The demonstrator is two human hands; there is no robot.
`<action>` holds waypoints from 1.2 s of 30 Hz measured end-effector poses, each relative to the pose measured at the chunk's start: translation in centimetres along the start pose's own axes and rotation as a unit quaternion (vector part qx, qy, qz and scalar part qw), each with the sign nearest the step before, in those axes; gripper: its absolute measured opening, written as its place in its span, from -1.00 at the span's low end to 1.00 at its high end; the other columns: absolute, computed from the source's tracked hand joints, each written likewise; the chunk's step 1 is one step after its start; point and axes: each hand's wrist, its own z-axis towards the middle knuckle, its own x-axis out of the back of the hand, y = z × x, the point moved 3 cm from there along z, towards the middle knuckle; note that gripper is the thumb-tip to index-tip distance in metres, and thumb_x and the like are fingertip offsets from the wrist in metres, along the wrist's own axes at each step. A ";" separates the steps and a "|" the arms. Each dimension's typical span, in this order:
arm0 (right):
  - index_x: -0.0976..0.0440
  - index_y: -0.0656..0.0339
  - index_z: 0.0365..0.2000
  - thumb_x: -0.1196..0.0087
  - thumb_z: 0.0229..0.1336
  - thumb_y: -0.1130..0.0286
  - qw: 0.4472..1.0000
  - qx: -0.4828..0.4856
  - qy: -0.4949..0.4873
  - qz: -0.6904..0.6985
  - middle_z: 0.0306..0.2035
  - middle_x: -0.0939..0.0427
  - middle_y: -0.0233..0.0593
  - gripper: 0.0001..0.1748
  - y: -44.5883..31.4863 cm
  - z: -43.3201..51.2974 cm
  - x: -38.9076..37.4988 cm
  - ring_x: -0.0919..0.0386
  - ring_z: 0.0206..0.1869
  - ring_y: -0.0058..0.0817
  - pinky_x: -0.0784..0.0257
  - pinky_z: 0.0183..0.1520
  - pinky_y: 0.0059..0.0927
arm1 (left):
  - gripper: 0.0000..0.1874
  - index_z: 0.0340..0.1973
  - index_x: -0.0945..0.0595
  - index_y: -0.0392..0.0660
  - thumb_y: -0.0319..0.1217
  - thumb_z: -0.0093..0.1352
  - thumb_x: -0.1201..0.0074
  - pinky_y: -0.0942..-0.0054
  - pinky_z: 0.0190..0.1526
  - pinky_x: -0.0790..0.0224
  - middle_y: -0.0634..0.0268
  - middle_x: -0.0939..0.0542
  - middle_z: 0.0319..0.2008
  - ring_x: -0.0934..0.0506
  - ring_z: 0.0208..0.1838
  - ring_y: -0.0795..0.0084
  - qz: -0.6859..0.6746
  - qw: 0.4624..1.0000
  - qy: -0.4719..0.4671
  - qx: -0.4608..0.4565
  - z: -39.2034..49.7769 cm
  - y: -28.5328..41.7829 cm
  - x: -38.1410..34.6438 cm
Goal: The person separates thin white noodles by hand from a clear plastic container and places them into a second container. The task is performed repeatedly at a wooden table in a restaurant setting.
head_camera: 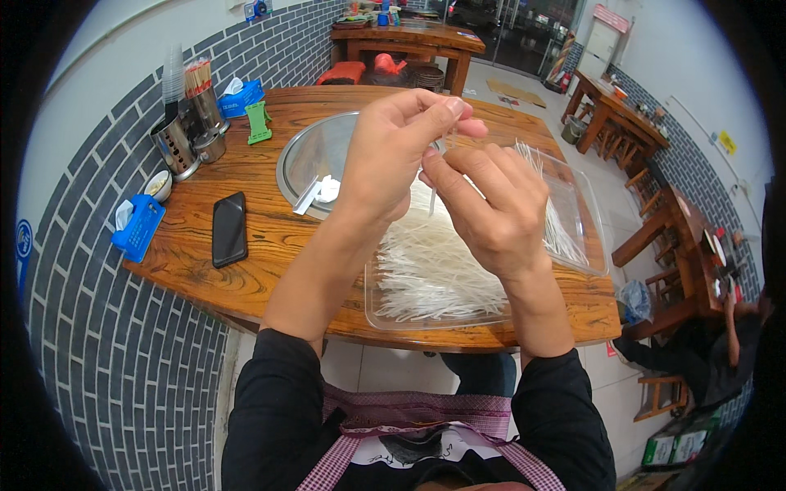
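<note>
My left hand (399, 147) and my right hand (500, 202) are raised close together above the table, fingertips pinched. Between them runs a thin translucent strip (433, 204), its lower end hanging below my right fingers; its exact kind is too small to tell. Beneath the hands, a transparent plastic tray (372, 307) holds a thick layer of dry whitish noodles (439, 276). A second transparent tray (592, 202) stands to the right, with a thin bunch of similar noodles (557, 230) along its left side. My hands partly hide both trays.
On the wooden table (295, 264) are a round metal tray (288, 162) with crumpled white paper (327, 189), a black phone (229, 230), a green stand (258, 123), tissue boxes (138, 227) and a chopstick holder (206, 104). A brick wall borders the left. Another person (706, 350) sits at right.
</note>
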 end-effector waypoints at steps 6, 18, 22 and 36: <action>-0.64 0.23 -0.35 -0.32 -0.21 0.55 1.000 -0.001 0.003 0.004 -0.43 -0.54 -0.33 -0.73 0.1 0.1 0.1 -0.53 -0.42 -0.43 -0.36 -0.45 -0.41 | -0.78 -0.19 -0.62 -0.27 -0.34 0.45 -0.14 0.47 -0.09 -0.52 0.09 -0.71 -0.23 -0.65 -0.16 0.44 -0.115 0.989 -0.083 0.037 0.5 -0.3 0.2; -0.65 0.24 -0.35 -0.32 -0.24 0.56 1.000 -0.002 -0.001 0.009 -0.43 -0.54 -0.31 -0.71 -0.1 0.1 0.1 -0.56 -0.39 -0.39 -0.40 -0.43 -0.40 | -0.90 -0.21 -0.63 -0.20 -0.44 0.46 -0.09 0.26 0.14 -0.49 0.13 -0.70 -0.30 -0.59 0.14 0.12 -0.146 0.982 -0.121 0.015 0.3 0.1 0.6; -0.59 0.30 -0.26 -0.13 -0.12 0.45 0.999 0.026 -0.017 0.012 -0.36 -0.51 -0.29 -0.68 -0.3 0.0 0.0 -0.53 -0.36 -0.35 -0.42 -0.36 -0.34 | -0.90 -0.22 -0.60 -0.21 -0.43 0.46 -0.10 0.30 0.09 -0.49 0.18 -0.67 -0.38 -0.62 0.08 0.19 -0.118 0.989 -0.086 -0.029 -0.1 0.0 0.1; -0.68 0.21 -0.27 -0.42 -0.18 0.60 0.980 -0.121 0.112 0.112 -0.40 -0.62 -0.23 -0.67 0.7 0.8 3.2 -0.60 -0.39 -0.40 -0.49 -0.38 -0.47 | -0.83 -0.12 -0.55 -0.28 -0.50 0.42 -0.14 0.47 -0.09 -0.48 0.18 -0.68 -0.33 -0.64 -0.20 0.45 -0.015 0.994 -0.037 -0.098 0.1 0.7 -0.3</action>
